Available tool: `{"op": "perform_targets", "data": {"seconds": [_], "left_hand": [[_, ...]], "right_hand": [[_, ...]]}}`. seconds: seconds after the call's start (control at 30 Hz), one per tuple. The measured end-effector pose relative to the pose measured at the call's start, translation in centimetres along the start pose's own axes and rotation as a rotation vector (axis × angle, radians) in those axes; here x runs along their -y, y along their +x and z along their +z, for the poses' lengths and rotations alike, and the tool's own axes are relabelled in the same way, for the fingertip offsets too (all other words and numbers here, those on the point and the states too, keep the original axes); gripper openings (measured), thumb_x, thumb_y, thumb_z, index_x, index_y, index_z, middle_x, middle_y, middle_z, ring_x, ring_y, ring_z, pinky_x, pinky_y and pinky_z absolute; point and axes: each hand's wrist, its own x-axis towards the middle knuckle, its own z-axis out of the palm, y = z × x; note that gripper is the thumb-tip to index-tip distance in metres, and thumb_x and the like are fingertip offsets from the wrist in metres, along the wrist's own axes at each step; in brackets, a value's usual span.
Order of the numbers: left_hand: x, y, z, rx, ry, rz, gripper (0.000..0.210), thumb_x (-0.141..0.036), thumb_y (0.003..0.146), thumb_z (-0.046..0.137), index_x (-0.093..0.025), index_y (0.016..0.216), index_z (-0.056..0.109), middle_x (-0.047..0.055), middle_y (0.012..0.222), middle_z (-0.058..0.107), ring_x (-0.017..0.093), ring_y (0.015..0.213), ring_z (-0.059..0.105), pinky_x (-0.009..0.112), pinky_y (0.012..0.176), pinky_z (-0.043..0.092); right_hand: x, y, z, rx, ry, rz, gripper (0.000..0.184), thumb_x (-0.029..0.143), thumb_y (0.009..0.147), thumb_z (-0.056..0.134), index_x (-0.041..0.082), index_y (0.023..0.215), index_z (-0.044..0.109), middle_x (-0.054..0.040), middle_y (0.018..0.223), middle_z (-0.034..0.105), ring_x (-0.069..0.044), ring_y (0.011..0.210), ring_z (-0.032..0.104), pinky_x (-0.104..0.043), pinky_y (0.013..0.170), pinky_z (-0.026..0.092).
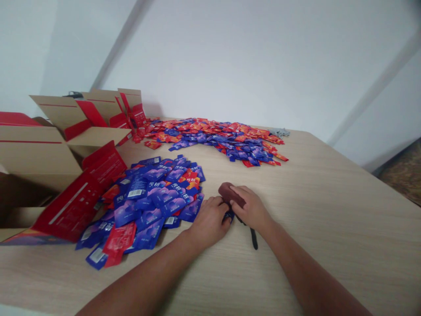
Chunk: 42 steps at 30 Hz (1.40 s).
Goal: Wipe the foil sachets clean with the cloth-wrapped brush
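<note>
Tbl (329,197): pkts (148,199), boxes (79,197), poss. cloth (280,132)

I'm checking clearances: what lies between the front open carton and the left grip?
In the head view, a pile of mostly blue packets lies between the carton and the left grip.

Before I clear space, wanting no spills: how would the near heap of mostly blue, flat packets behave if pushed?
That heap of mostly blue packets would likely slide apart: they overlap loosely. Each looks light, being thin, and unlikely to roll, being flat.

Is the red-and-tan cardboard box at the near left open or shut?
Open: the red-and-tan cardboard box has its flaps spread apart, and its shadowed inside shows.
</note>
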Motion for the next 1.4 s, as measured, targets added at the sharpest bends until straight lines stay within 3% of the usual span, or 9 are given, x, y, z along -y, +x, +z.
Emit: {"op": "perform_targets", "data": {"seconds": [0.1, 0.33, 0.63, 0.83, 0.97, 1.07, 1.4], "left_hand": [[0.1, 0.0, 0.1, -0.01, -0.013, 0.006, 0.022, -0.024, 0.091, 0.069, -0.024, 0.112, 0.072, 0.009, 0.12, 0.068, 0.029, 0.117, 0.062, 0.044, 0.103, 0.051], [0.1, -0.1, 0.2, -0.014, -0.005, 0.003, 0.019, -0.024, 0.091, 0.07, -0.024, 0.11, 0.072, 0.009, 0.121, 0.068, 0.028, 0.117, 0.062, 0.043, 0.103, 0.051], [0.0, -0.1, 0.1, -0.008, -0.008, 0.0, 0.024, -0.023, 0.091, 0.069, -0.025, 0.115, 0.072, 0.008, 0.121, 0.067, 0.028, 0.118, 0.061, 0.042, 0.103, 0.05], [-0.1, 0.0, -0.1, -0.001, 0.007, 0.005, 0.025, -0.023, 0.091, 0.069, -0.024, 0.115, 0.072, 0.008, 0.119, 0.068, 0.028, 0.115, 0.062, 0.042, 0.102, 0.051], [0.0, 0.0, 0.1, -0.004, 0.012, -0.002, 0.015, -0.025, 0.091, 0.069, -0.022, 0.105, 0.072, 0.009, 0.117, 0.068, 0.029, 0.115, 0.063, 0.043, 0.1, 0.052], [0.0, 0.0, 0.2, -0.007, 0.002, -0.004, 0.015, -0.025, 0.091, 0.069, -0.023, 0.105, 0.072, 0.009, 0.118, 0.068, 0.029, 0.116, 0.063, 0.043, 0.101, 0.051], [0.0, 0.0, 0.0, -0.001, 0.0, 0.007, 0.022, -0.024, 0.091, 0.069, -0.024, 0.112, 0.072, 0.009, 0.12, 0.067, 0.028, 0.117, 0.062, 0.043, 0.102, 0.051]], "right_hand": [[-0.1, 0.1, 0.0, 0.098, -0.012, 0.026, 0.051, 0.022, 0.093, 0.064, 0.025, 0.143, 0.065, -0.0104, 0.131, 0.073, -0.028, 0.119, 0.068, -0.047, 0.109, 0.055], [-0.6, 0.1, 0.3, 0.1, -0.065, 0.096, 0.054, 0.024, 0.093, 0.065, 0.024, 0.147, 0.063, -0.0114, 0.131, 0.072, -0.029, 0.119, 0.068, -0.046, 0.109, 0.054], [-1.2, 0.1, 0.3, 0.033, -0.137, 0.162, 0.052, 0.025, 0.093, 0.064, 0.019, 0.144, 0.066, -0.0141, 0.128, 0.073, -0.032, 0.117, 0.069, -0.049, 0.107, 0.055], [-0.3, 0.0, 0.1, -0.088, -0.057, 0.072, 0.05, 0.023, 0.094, 0.063, 0.021, 0.144, 0.065, -0.0126, 0.134, 0.07, -0.03, 0.123, 0.067, -0.047, 0.11, 0.054], [-0.1, 0.0, 0.1, 0.028, 0.003, -0.025, 0.051, 0.021, 0.094, 0.063, 0.026, 0.145, 0.064, -0.0102, 0.133, 0.072, -0.028, 0.121, 0.068, -0.046, 0.109, 0.055], [-0.4, 0.0, 0.2, 0.107, -0.008, -0.007, 0.051, 0.022, 0.094, 0.063, 0.026, 0.145, 0.064, -0.0099, 0.13, 0.073, -0.028, 0.118, 0.068, -0.047, 0.108, 0.055], [-1.0, 0.1, 0.4, 0.068, -0.102, 0.135, 0.055, 0.024, 0.092, 0.064, 0.024, 0.147, 0.064, -0.0121, 0.128, 0.073, -0.03, 0.117, 0.069, -0.048, 0.106, 0.055]]}}
